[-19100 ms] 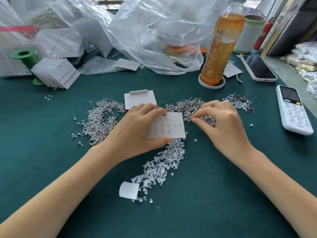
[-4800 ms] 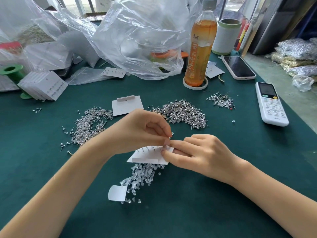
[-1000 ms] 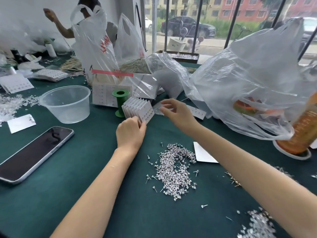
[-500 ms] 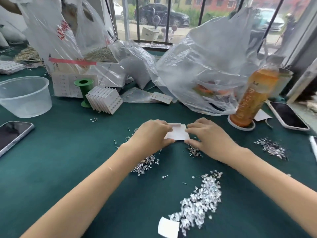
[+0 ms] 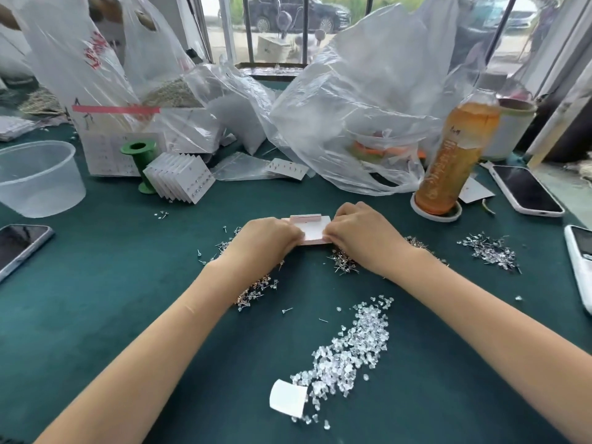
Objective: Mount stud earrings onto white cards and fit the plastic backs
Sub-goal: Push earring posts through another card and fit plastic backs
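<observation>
Green worktop (image 5: 96, 315), seen from the head camera. White card stack (image 5: 312, 230): lying flat at centre, far from the body, a narrow folded strip along its far edge. Left hand (image 5: 266, 241): knuckles up, fingers curled onto the left edge of the stack, gripping it. Right hand (image 5: 358, 235): fingers curled onto the right edge of the same stack, gripping it. Stud earrings (image 5: 256, 288): loose heap under and beside the left wrist; second heap (image 5: 344, 262) under the right hand; smaller heap (image 5: 488, 251) well to the right. Plastic backs (image 5: 349, 350): clear pile near the body, right of centre, a small curled white card (image 5: 286, 398) touching its near end. Filled cards (image 5: 179, 179): fanned stack at far left, leaning against a green spool (image 5: 141, 158). Clear tub (image 5: 35, 177), left edge. Amber drink bottle (image 5: 455, 161), upright on a lid, far right. Phone (image 5: 525, 193) beside it, face up. Plastic bags (image 5: 368, 91) along the far side.
</observation>
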A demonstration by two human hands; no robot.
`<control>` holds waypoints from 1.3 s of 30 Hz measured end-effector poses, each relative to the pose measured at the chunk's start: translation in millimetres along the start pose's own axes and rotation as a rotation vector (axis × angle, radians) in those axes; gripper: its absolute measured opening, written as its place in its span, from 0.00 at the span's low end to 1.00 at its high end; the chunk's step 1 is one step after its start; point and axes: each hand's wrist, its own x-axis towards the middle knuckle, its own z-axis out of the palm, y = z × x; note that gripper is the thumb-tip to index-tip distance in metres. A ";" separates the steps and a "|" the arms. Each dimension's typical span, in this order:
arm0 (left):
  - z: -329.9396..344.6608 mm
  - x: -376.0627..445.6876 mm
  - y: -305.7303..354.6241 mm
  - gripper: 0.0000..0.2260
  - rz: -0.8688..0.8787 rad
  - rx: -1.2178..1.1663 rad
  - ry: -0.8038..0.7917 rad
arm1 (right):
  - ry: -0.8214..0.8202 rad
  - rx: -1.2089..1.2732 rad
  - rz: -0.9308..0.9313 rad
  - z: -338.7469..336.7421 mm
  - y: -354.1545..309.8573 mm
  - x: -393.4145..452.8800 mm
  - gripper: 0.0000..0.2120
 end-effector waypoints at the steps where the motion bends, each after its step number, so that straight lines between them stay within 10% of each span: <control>1: 0.3 -1.3 1.7 0.08 0.013 0.041 0.043 | -0.002 -0.011 -0.002 0.0 -0.7 -0.5 0.15; 9: -17.8 -7.2 21.9 0.15 0.064 -0.153 0.710 | 0.359 0.187 0.198 -15.3 -16.4 -15.1 0.08; 15: -24.2 -23.0 27.3 0.42 -0.206 -0.763 0.352 | 0.298 1.349 0.633 -34.8 -31.5 -22.0 0.05; 22: -24.8 -35.1 20.5 0.32 -0.135 -0.674 0.382 | -0.111 1.817 0.714 -31.4 -50.6 -14.5 0.09; 39: -14.9 -92.0 -34.2 0.35 -0.185 -0.537 0.216 | -0.139 0.636 0.169 -27.7 -81.9 -38.9 0.07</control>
